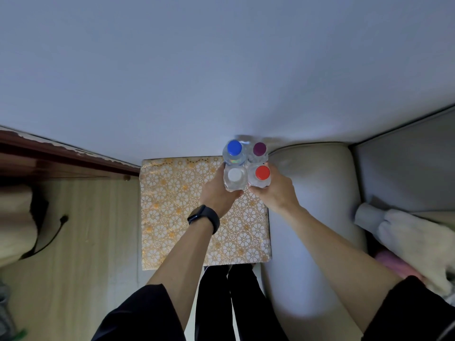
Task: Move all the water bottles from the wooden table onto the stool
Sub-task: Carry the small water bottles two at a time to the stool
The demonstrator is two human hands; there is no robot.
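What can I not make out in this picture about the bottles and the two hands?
Head view:
1. Bases of the four bottles: hidden by their own bodies, seen from above.
2. Most fingertips of left hand and right hand: behind the white-cap bottle and red-cap bottle.
3. Labels: too small, blurred.

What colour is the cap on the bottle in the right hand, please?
Red; the cap shows best in the head view.

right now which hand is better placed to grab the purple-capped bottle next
Right hand, probably: it grips the red-capped bottle directly in front of the purple-capped bottle; the left hand holds the white-capped bottle beside it.
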